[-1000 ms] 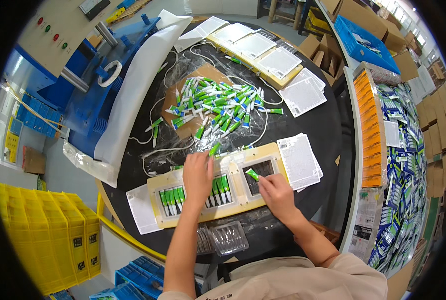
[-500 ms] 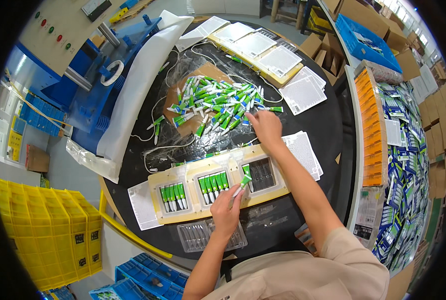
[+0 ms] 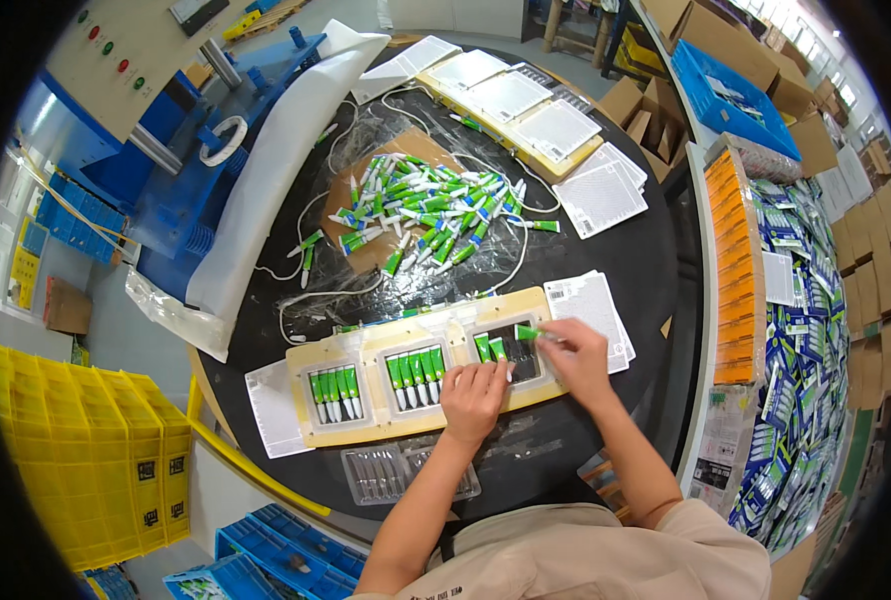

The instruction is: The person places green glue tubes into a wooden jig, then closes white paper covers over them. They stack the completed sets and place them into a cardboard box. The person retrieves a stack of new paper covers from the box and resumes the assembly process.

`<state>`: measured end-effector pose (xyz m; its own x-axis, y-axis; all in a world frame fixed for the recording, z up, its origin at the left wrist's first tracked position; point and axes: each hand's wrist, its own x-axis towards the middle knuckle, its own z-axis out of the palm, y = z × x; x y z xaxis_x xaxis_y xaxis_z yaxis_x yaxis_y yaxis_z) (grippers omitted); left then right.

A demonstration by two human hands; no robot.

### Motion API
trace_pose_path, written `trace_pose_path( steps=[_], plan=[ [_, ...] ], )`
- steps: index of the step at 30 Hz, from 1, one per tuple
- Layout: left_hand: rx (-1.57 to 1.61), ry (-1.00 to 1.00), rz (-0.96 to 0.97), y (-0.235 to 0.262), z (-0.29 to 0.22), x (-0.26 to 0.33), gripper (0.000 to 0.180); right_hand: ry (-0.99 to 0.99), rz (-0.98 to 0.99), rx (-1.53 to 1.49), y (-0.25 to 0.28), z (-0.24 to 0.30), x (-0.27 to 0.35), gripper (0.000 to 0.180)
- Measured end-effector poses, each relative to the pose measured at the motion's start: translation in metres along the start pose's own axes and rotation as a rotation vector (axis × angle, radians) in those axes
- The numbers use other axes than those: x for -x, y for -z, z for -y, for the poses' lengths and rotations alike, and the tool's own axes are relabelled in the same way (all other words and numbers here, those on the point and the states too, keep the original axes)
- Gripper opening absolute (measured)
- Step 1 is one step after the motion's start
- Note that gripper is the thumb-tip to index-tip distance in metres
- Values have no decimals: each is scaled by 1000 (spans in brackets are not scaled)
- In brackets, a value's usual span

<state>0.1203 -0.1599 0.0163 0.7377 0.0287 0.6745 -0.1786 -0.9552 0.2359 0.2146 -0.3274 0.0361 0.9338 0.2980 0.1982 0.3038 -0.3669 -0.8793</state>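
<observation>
A long cream-coloured fixture [image 3: 366, 345] holds three clear plastic blister trays. Rows of small green tubes with white caps fill the left tray [image 3: 336, 392] and the middle tray [image 3: 416, 378]. Two tubes [image 3: 492, 348] lie at the left side of the right tray [image 3: 532, 384]. My left hand [image 3: 474, 402] is closed at the cap ends of these two, its fingertips covering part of them. Over the right tray, my right hand [image 3: 578, 358] pinches another green tube [image 3: 528, 332], its cap end hidden by the fingers.
A heap of loose tubes [image 3: 431, 210] lies on cardboard beyond the fixture. Printed white cards [image 3: 591, 310] sit by its right end, spare clear trays [image 3: 376, 475] in front. Another loaded fixture [image 3: 511, 110] stands at the back. A blue machine [image 3: 181, 220] borders the left side.
My right hand has come back from the heap to the right tray with a tube. The tube in my left hand has gone down into that tray, beside another one.
</observation>
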Motion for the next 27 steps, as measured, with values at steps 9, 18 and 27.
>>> trace_pose_path(
  steps=[9, 18, 27],
  plan=[
    [72, 55, 238, 14, 1, 9, 42, 432, -157, 424, -52, -1, 30, 19],
    [161, -19, 479, 19, 13, 9, 54, 272, 54, 392, -31, 16, 16, 17],
    [106, -57, 653, 22, 21, 1, 60, 287, 198, 416, -25, 11, -6, 16]
  ],
)
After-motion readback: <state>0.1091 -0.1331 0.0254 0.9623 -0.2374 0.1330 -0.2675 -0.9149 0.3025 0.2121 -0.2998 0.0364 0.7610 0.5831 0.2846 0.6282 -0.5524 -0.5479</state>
